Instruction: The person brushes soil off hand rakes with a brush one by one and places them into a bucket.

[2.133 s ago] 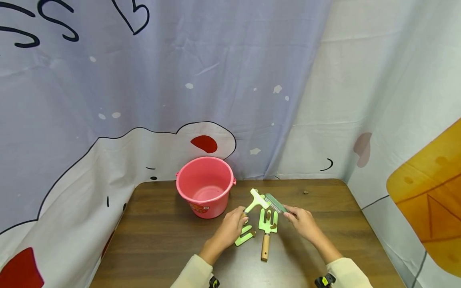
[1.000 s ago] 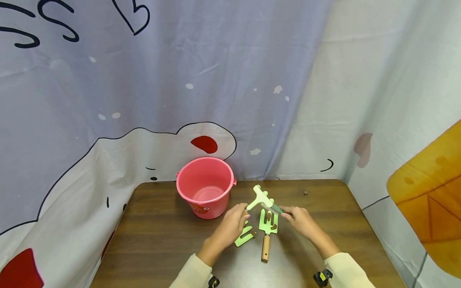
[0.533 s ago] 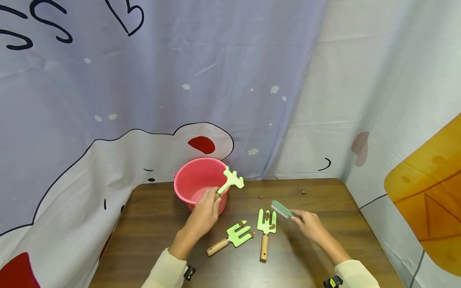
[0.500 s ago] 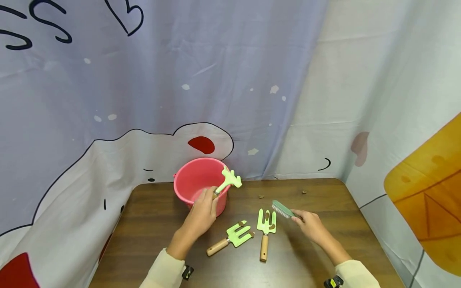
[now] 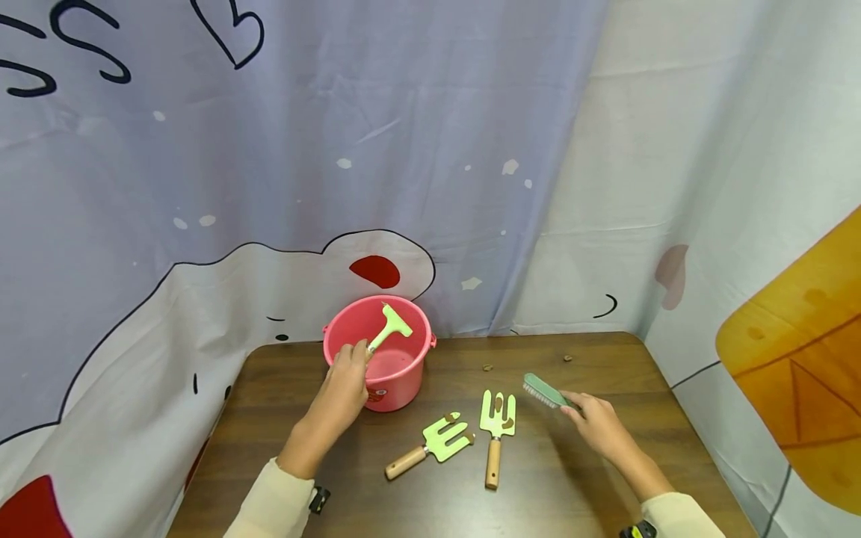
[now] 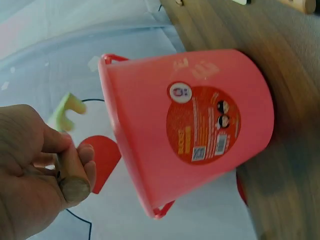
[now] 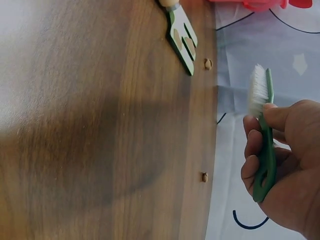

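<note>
My left hand (image 5: 339, 385) grips the wooden handle of a small green hand rake (image 5: 392, 323), whose head is over the mouth of the pink bucket (image 5: 397, 390). In the left wrist view the handle end (image 6: 75, 187) pokes out of the curled fingers, beside the bucket wall. On the right, my right hand (image 5: 599, 424) holds a green brush (image 5: 543, 390) by its handle above the table. Its white bristles (image 7: 257, 90) show in the right wrist view. Between the hands lie two green hand forks, one angled (image 5: 444, 439) and one straight (image 5: 498, 418), both with brown patches on their tines.
The brown wooden table (image 5: 558, 478) carries everything. Two small brown bits, one nearer the middle (image 5: 487, 368) and one farther right (image 5: 568, 359), lie toward its back edge. A printed curtain (image 5: 471, 187) hangs right behind the bucket and table.
My left hand has carried the rake left, away from the brush, to over the bucket. The right hand with the brush has shifted slightly right. The angled fork and a brown bit are now uncovered.
</note>
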`<state>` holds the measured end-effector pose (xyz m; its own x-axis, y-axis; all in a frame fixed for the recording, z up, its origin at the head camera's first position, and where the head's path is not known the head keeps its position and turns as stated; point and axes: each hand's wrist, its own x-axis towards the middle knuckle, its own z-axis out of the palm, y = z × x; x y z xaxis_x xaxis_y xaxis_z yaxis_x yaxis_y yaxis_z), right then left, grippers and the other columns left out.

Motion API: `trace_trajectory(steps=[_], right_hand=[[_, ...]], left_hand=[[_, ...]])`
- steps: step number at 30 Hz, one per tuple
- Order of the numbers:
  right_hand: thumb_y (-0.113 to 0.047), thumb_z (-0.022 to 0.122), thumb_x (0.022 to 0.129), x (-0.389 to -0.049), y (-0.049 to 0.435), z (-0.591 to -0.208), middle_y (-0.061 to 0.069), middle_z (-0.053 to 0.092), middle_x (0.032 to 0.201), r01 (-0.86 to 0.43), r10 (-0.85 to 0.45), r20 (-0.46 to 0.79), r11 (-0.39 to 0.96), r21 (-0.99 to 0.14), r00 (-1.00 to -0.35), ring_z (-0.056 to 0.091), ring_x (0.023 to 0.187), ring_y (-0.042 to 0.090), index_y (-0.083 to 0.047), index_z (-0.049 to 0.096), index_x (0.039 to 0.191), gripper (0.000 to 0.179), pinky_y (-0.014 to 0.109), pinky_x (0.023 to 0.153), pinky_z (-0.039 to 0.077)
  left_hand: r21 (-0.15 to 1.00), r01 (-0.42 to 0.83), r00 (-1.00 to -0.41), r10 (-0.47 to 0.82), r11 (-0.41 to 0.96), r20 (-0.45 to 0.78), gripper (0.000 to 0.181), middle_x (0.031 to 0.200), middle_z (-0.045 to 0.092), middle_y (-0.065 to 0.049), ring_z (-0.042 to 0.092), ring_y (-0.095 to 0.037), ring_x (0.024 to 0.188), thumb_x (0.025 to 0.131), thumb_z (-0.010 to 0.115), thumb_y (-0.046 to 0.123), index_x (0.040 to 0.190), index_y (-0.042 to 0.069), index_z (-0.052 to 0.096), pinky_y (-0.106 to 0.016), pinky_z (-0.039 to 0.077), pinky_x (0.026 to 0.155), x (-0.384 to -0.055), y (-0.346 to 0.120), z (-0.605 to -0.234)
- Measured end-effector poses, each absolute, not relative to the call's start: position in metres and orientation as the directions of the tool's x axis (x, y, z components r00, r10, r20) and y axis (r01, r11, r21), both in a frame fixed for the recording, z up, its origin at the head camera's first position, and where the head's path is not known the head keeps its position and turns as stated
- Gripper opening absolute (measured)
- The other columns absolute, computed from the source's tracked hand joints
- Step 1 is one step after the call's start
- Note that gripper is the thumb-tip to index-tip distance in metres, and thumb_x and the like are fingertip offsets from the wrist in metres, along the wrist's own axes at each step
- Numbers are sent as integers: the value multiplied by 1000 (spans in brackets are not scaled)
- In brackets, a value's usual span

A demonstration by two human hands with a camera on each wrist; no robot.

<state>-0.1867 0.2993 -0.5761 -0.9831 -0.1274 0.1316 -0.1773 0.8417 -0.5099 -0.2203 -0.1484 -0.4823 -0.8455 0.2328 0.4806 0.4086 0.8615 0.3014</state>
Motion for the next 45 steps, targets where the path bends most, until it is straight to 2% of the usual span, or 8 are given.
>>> trace_trajectory(steps=[4,9,12,20,28,32,36,45], right_hand=[[-11,67,98,-184,301,-576,29,71,119,-183,-127,143,843,-507,-982,69,108,46,7,65,130,36,57,88,57],[-10,67,99,-181,303,-575,30,70,120,-183,-136,129,837,-515,-982,69,109,47,8,64,130,36,56,88,57],[-10,67,99,-180,304,-575,31,69,121,-186,-142,123,839,-511,-982,68,111,48,9,64,130,37,56,89,57],[-9,68,97,-181,307,-577,30,70,120,-201,-147,145,846,-493,-978,69,109,47,8,66,128,35,57,88,57],[-10,67,98,-178,308,-576,29,70,120,-195,-148,132,832,-520,-980,69,109,47,7,65,129,36,56,88,57],[-10,66,99,-177,309,-577,28,71,119,-202,-159,125,825,-527,-979,70,107,44,7,65,130,36,54,86,58],[-9,66,99,-176,310,-577,29,70,119,-203,-165,118,818,-538,-979,70,107,46,9,63,131,37,54,86,58],[-10,66,99,-174,312,-578,32,67,125,-194,-163,106,822,-535,-981,68,112,49,9,63,131,38,57,90,57]], left_hand=[[259,387,-841,223,885,493,10,81,56,-20,63,-37,73,98,62,-2,101,-11,59,-48,58,68,-227,-153,-479],[262,337,-878,202,904,433,18,72,53,-16,63,-33,63,101,61,3,86,-6,56,-45,58,59,-238,-156,-475],[263,302,-907,191,916,376,19,71,52,-15,64,-33,65,101,61,3,85,-5,55,-44,59,60,-243,-157,-473],[248,259,-949,199,934,243,4,78,60,-21,68,-38,78,89,60,-9,86,-6,58,-48,58,70,-259,-155,-470],[243,231,-967,197,942,159,17,74,68,-15,71,-34,74,84,63,-10,73,3,63,-46,56,64,-277,-148,-472],[244,220,-971,187,944,152,22,72,69,-15,72,-34,74,84,64,-9,67,5,63,-47,57,68,-287,-143,-477],[251,189,-978,161,949,129,17,74,70,-17,73,-36,76,84,66,-7,70,3,63,-48,58,69,-295,-139,-483],[326,113,-994,111,939,24,14,72,66,-15,65,-30,68,86,67,-1,72,1,63,-40,53,64,-305,-134,-494]])
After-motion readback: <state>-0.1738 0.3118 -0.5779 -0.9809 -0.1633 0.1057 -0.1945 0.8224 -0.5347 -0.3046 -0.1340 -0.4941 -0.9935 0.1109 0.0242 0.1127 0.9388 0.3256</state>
